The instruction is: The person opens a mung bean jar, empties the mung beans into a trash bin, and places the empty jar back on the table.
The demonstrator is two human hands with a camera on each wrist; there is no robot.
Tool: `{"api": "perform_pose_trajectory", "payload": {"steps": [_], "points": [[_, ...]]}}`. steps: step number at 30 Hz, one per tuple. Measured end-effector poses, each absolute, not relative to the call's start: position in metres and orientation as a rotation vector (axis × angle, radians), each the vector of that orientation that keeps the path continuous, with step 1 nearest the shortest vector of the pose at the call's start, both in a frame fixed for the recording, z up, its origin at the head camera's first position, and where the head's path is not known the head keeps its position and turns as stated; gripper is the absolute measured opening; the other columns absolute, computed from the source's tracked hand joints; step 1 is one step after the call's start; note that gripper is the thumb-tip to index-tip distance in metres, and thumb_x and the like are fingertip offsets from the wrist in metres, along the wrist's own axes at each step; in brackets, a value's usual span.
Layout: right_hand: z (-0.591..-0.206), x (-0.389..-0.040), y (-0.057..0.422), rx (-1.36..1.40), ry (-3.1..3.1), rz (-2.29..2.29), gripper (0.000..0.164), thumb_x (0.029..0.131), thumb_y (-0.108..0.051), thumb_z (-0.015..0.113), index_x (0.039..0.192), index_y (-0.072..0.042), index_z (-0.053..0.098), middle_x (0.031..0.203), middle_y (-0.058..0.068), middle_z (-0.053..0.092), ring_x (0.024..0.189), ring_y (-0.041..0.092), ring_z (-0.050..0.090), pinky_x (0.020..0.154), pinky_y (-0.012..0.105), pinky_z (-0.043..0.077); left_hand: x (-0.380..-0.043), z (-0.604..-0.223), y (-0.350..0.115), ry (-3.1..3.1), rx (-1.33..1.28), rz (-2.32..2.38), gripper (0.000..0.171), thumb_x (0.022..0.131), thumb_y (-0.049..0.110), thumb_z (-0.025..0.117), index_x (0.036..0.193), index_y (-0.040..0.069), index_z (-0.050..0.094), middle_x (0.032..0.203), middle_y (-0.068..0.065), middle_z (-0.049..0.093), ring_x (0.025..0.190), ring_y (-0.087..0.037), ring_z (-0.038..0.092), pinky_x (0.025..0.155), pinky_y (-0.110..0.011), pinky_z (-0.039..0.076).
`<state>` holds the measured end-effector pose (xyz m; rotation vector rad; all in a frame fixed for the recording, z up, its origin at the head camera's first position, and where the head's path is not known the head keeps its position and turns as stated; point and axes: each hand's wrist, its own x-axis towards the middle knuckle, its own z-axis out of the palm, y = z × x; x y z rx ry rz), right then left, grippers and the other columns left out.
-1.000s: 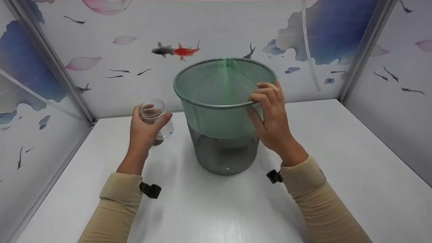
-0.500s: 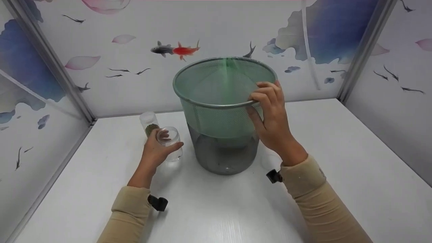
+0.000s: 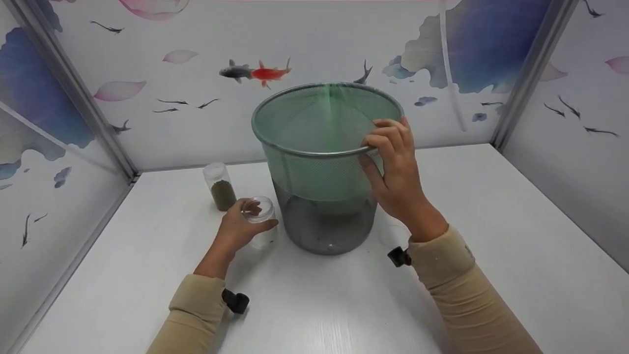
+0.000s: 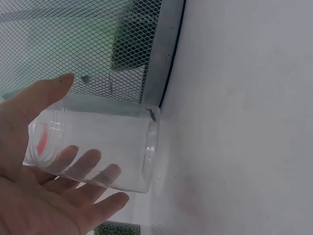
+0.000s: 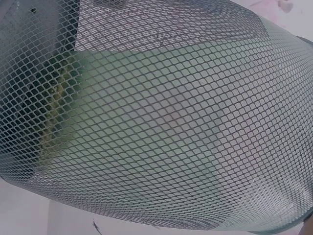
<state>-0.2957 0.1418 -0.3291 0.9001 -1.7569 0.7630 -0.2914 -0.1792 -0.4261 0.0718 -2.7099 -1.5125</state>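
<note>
A clear jar (image 3: 260, 233) without a lid stands upright on the table, close beside the left of a mesh wastebasket (image 3: 329, 226). My left hand (image 3: 238, 228) is around the jar with fingers loosely spread; in the left wrist view the thumb (image 4: 46, 95) is lifted off its side. The fingers show through the clear wall, and a small dark mark sits near the jar's base. My right hand (image 3: 395, 167) grips the wastebasket's metal rim at the right, fingers over the edge and thumb outside. Green lining (image 3: 314, 123) covers the upper part of the wastebasket.
Behind the left hand stands a second clear jar (image 3: 221, 187), partly filled with small green grains. A faint clear round outline (image 3: 393, 236) lies right of the wastebasket. Printed panels (image 3: 186, 128) wall in the white table (image 3: 314, 305) at the back and sides.
My left hand has brought the clear jar down and to the right, next to the wastebasket, and its thumb has loosened. The grain jar has come into sight. The right hand stays on the rim.
</note>
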Motion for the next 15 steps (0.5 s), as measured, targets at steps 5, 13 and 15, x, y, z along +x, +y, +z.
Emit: {"api": "perform_pose_trajectory", "payload": {"steps": [5,13,15], "points": [[-0.3292,-0.295,0.1426,0.894,-1.768,0.762,0.013,0.1,-0.016,0.056,0.111,-0.008,0.056,0.114,0.009,0.055,0.131,0.031,0.041,0.118,0.055,0.007,-0.2888,-0.4258,-0.1774,-2.765,0.04,-1.525,0.074,0.074,0.033,0.087,0.133,0.009,0.048,0.134,-0.01,0.057,0.128,-0.028,0.051,0.106,-0.047,0.04],[-0.3289,-0.2951,0.1416,0.891,-1.777,0.761,0.013,0.099,-0.014,0.058,0.111,-0.009,0.056,0.114,0.009,0.055,0.13,0.031,0.041,0.118,0.055,0.008,-0.2886,-0.4306,-0.1735,-2.78,-0.007,-1.498,0.076,0.072,0.026,0.089,0.133,0.01,0.046,0.133,-0.01,0.057,0.127,-0.028,0.052,0.105,-0.046,0.04],[-0.3293,-0.2947,0.1418,0.889,-1.775,0.763,0.013,0.099,-0.014,0.058,0.111,-0.009,0.056,0.114,0.009,0.055,0.13,0.031,0.041,0.118,0.055,0.008,-0.2885,-0.4317,-0.1724,-2.788,-0.034,-1.483,0.078,0.071,0.025,0.09,0.134,0.01,0.045,0.131,-0.01,0.057,0.126,-0.028,0.052,0.105,-0.046,0.041]]}}
